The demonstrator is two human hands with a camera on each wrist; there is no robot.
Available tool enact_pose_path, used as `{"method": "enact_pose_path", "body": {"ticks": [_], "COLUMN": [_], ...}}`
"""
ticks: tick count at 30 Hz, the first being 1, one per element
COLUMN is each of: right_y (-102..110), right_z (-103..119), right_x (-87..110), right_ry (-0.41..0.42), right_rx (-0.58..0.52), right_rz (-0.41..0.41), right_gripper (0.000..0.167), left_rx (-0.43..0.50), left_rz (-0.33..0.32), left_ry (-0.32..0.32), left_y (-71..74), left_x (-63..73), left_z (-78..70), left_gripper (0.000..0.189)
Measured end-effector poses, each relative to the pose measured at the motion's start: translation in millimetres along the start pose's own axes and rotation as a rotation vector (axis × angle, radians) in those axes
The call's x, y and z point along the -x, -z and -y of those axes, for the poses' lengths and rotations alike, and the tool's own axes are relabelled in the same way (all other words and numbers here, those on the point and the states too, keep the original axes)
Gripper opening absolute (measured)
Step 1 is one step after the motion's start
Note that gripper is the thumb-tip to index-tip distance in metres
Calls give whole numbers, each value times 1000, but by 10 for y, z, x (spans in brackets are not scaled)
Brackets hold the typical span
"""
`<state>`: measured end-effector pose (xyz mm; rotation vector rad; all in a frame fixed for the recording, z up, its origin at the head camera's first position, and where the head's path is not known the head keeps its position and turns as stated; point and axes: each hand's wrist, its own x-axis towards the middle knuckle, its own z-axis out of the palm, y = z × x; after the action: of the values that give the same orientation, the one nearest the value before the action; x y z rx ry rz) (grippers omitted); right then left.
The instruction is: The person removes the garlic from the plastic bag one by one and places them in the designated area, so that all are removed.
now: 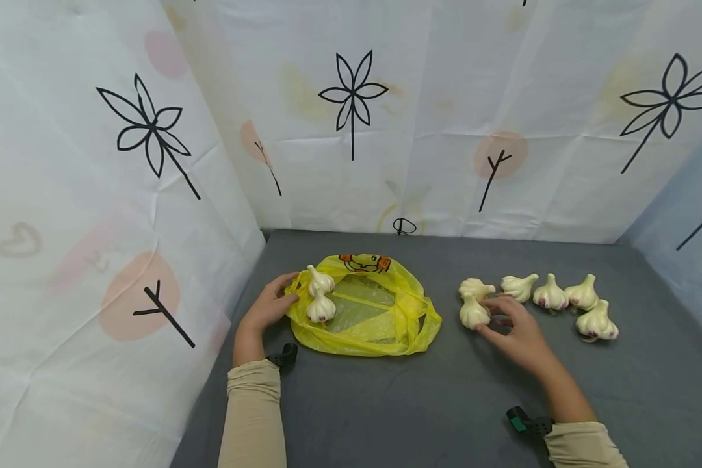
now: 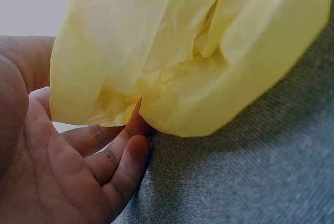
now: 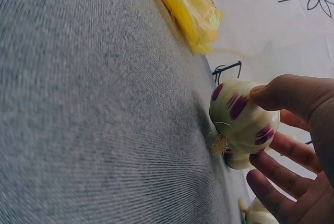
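Observation:
A yellow plastic bag (image 1: pixel 409 328) lies spread on the table with its mouth open and a printed patch at its far side. My left hand (image 1: pixel 266 309) holds the bag's left edge; in the left wrist view, folds of yellow plastic (image 2: pixel 172 78) cover part of the thumb and fingers. Two garlic bulbs, one (image 1: pixel 321 283) behind the other (image 1: pixel 321 309), sit at the bag's left side. My right hand (image 1: pixel 517 335) grips a garlic bulb (image 1: pixel 472 313) between thumb and fingers. Purple streaks and a root tuft show on this bulb (image 3: pixel 240 112) up close.
Another garlic bulb (image 1: pixel 476 286) lies just behind the gripped one. Several more bulbs, among them one at the far right (image 1: pixel 598 322), lie to the right on the dark grey tabletop (image 1: pixel 386 409). A patterned white cloth (image 1: pixel 433 175) hangs behind the table.

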<state>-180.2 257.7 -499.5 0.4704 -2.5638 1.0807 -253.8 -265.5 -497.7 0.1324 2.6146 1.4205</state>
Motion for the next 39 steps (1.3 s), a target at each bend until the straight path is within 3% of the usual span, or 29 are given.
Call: {"method": "enact_pose_path", "body": {"ticks": [19, 27, 33, 39], "right_y": [111, 139, 49, -174], "right_z": [45, 195, 391, 580], "right_x": [-17, -83, -207, -382], "right_ry": [15, 83, 126, 157], "right_rx": [14, -11, -35, -56], "right_rz": [-33, -59, -13, 45], "right_gripper": [43, 42, 40, 39], "left_rx": [-2, -7, -9, -9], "left_rz": [7, 7, 2, 5], "left_ry": [7, 8, 5, 6], "left_y": [6, 4, 4, 1], "left_x": [-1, -6, -5, -22], "left_z": [-16, -14, -11, 4], "left_gripper": [62, 62, 61, 62]}}
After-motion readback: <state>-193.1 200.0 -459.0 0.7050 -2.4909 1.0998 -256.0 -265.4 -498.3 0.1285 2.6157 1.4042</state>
